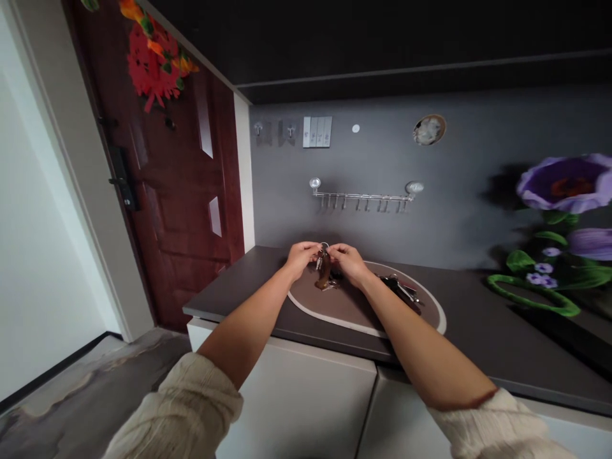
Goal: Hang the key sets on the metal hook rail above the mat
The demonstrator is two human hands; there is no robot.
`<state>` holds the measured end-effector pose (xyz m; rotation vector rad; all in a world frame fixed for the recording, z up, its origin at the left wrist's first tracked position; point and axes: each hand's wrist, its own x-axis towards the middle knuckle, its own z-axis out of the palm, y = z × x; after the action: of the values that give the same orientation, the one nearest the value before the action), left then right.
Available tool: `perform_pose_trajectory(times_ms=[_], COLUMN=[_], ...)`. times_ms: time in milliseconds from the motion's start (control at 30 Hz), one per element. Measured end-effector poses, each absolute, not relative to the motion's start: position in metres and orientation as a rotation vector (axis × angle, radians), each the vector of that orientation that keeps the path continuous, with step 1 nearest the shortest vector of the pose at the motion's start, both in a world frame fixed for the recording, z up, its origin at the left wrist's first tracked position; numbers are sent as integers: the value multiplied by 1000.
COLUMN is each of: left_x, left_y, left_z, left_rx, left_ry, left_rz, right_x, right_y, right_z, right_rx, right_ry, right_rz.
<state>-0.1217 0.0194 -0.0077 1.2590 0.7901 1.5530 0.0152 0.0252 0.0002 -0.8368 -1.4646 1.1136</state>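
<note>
Both my hands meet over the counter around a bunch of keys [324, 271] on a metal ring, with a brown strap-like fob hanging from it. My left hand [302, 256] pinches the ring from the left, a few keys dangling by its fingertips. From the other side my right hand [348, 260] grips the same ring between thumb and finger. Beneath them lies a brown oval mat [344, 312] with a white border. Right of my right forearm, a second pile of keys [404, 292] rests on that mat.
A rail with several hooks [366, 196] is fixed to the grey wall behind. Purple artificial flowers [564, 185] stand at the right end of the counter [482, 344]. At left is a dark red door [186, 191]. A black cabinet [406, 38] overhangs above.
</note>
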Motion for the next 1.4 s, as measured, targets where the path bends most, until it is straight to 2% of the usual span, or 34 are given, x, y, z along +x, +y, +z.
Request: perform_pose_trajectory(times_ms=[267,667,1033,1400], left_x=[-124,-136,-136,-134], left_y=[15,35,29,25], left_z=[2,-11,-7,-4], left_rx=[1276,1666,1794,1829], left_ry=[921,1640,1832,1872], left_rz=[1664,1752,1663,1627], right_x=[14,4,-31,-49], right_y=[23,39,68,95], right_z=[6,43,85,89], right_rx=[-757,-820,-722,-788], right_ry=[-1476,-1401,-1150,-1002], right_rz=[1053,934,1089,1030])
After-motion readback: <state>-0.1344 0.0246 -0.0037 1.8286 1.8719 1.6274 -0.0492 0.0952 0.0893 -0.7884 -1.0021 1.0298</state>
